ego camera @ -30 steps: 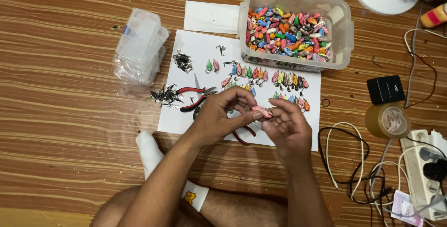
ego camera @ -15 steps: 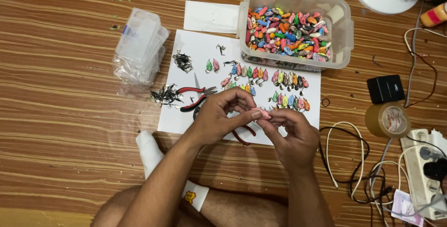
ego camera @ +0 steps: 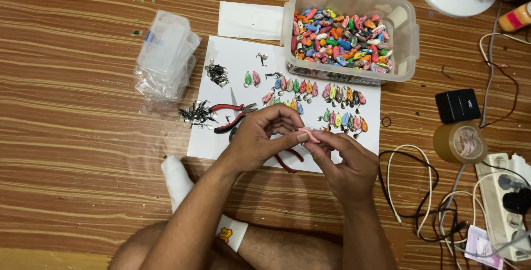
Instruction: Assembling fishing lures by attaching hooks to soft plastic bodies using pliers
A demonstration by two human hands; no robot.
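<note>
My left hand point(ego camera: 259, 140) and my right hand point(ego camera: 344, 162) meet over the front of a white sheet point(ego camera: 221, 140) and pinch a small pink lure point(ego camera: 307, 134) between their fingertips. Rows of small coloured lures point(ego camera: 332, 107) lie on the sheet beyond my hands. Red-handled pliers point(ego camera: 229, 116) lie left of my left hand, and a second red-handled tool point(ego camera: 287, 162) shows under my hands. A pile of dark hooks point(ego camera: 194, 114) sits at the sheet's left edge.
A clear plastic tub point(ego camera: 406, 43) full of coloured lures stands at the back. Clear plastic boxes in a bag point(ego camera: 165, 54) lie to the left. On the right are a tape roll point(ego camera: 460, 141), a black adapter point(ego camera: 457, 105), a power strip point(ego camera: 506, 203) and tangled cables point(ego camera: 426, 192).
Both hands stay together on the pink lure; the fingers have shifted slightly around it. Nothing else has moved.
</note>
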